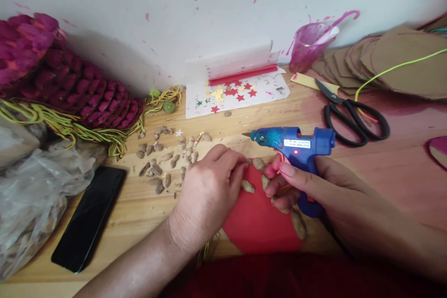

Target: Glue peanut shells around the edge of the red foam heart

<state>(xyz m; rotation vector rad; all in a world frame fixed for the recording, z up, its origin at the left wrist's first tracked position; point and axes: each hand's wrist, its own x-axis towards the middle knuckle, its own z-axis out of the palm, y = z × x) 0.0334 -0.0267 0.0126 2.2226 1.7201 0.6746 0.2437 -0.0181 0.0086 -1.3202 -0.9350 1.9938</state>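
A blue hot glue gun (296,144) is gripped by my right hand (324,186), its nozzle pointing left and a small red light glowing on its side. My left hand (209,191) is closed in a pinch at the upper left edge of a red paper piece (258,223). Part of a peanut (248,161) shows at those fingertips; the rest is hidden. Along the paper's top and right edges lie several peanuts, including one (259,164) at the top and one (298,224) at lower right. Another peanut (247,186) rests on the paper between my hands.
Loose peanuts (156,169) are scattered left of my left hand, near a black phone (89,219) and a plastic bag (31,200). Behind are star cutouts on white paper (195,107), black-handled scissors (349,116), a pink-stained cup (307,46), brown cardboard pieces (394,60) and a magenta-and-yellow craft (80,79).
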